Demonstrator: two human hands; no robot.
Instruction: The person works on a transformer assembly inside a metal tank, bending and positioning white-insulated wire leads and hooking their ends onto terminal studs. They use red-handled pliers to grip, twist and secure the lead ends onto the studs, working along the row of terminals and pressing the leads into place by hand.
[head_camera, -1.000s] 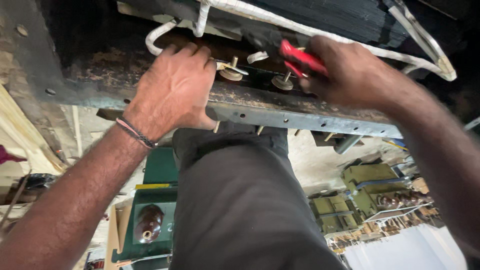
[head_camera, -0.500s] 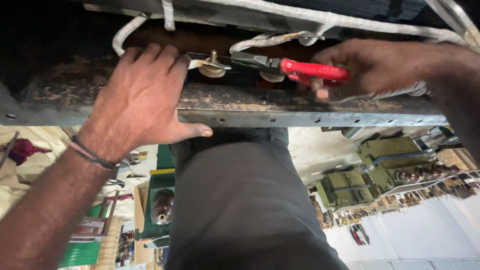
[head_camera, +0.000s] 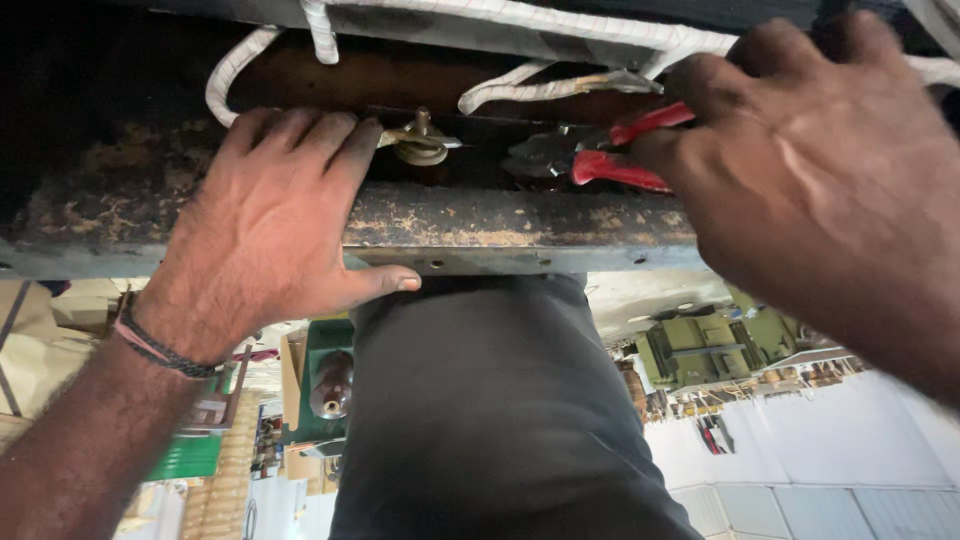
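My left hand (head_camera: 270, 220) lies flat over the rusty metal frame edge (head_camera: 520, 225), thumb hooked under its lip, fingertips touching a brass terminal bolt with washer (head_camera: 418, 145). My right hand (head_camera: 800, 170) grips red-handled pliers (head_camera: 610, 150), whose dark jaws close on a second terminal just right of the brass bolt. White cloth-wrapped leads (head_camera: 520, 92) run along the dark cavity above the terminals, one ending near the pliers.
My dark grey trousers (head_camera: 490, 420) fill the space below the frame. Farther down are a green box holding a round metal part (head_camera: 330, 385), olive-green machines (head_camera: 710, 345), and a white surface (head_camera: 850, 440) at the right.
The view has moved closer. My right hand has shifted the pliers left toward the terminal. My left hand stays on the frame edge, fingers now at the brass bolt.
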